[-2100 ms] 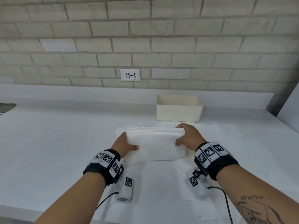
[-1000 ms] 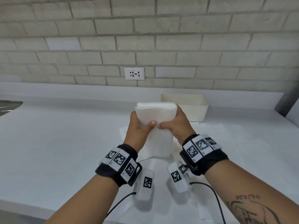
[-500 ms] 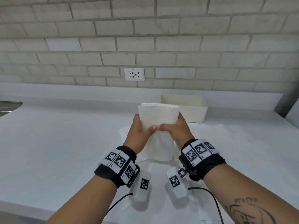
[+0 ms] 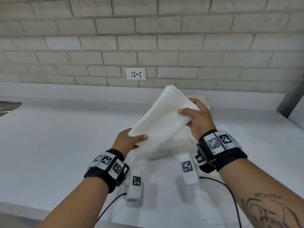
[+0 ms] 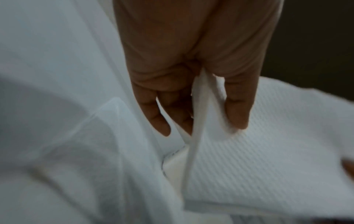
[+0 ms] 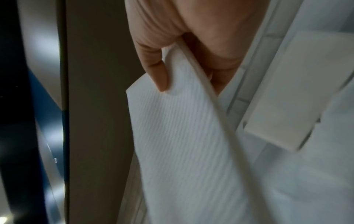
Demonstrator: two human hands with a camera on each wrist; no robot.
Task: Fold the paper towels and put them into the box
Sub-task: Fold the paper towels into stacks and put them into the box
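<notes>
A folded stack of white paper towels (image 4: pixel 162 122) hangs tilted in the air above the counter, its far corner pointing up toward the wall. My left hand (image 4: pixel 130 142) pinches the stack's near left edge, thumb on top. My right hand (image 4: pixel 197 117) grips its right edge, thumb across the face. The left wrist view shows my thumb and fingers clamping the ribbed towel stack (image 5: pixel 268 151). In the right wrist view the towel stack (image 6: pixel 182 136) hangs from my pinch, with the cream box (image 6: pixel 298 97) beyond. The box (image 4: pixel 206 102) is mostly hidden behind the towels and my right hand.
More flat white paper towels (image 4: pixel 164 181) lie spread on the white counter (image 4: pixel 49 145) under my wrists. A brick wall with a socket (image 4: pixel 135 74) stands behind. A metal sink edge (image 4: pixel 8 106) shows at far left, a dark panel (image 4: pixel 289 102) at far right.
The stack, lifted off the counter and held upright between both hands, has turned to a diagonal. My right hand rose toward the box and my left hand dropped lower.
</notes>
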